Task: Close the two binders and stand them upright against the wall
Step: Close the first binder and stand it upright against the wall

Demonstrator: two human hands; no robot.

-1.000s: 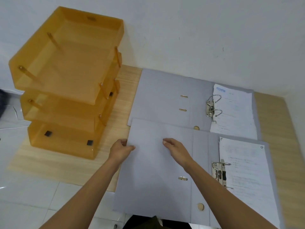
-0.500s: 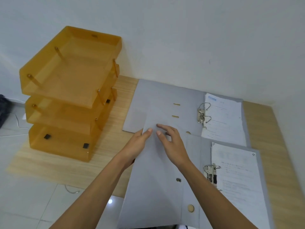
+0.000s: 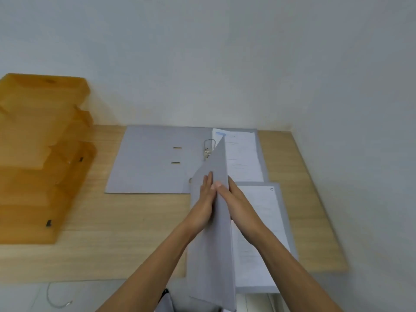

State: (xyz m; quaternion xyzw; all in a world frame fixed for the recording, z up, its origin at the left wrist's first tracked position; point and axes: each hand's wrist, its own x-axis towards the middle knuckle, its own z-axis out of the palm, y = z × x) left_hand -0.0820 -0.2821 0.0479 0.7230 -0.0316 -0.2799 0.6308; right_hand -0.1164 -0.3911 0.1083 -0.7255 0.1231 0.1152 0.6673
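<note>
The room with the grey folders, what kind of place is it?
Probably an office or study corner. A stack of orange plastic paper trays stands on a light wooden desk by a plain white wall, beside two grey ring binders holding printed pages.

No text is legible from where I look. The sheet (image 3: 244, 154) in the far binder (image 3: 146, 161) carries a blue header mark at its top left and faint printed lines, all too blurred to read. The sheet (image 3: 263, 224) in the near binder (image 3: 213, 244) shows pale grey lines and a small dark mark at its top right corner, likewise unreadable.
</note>
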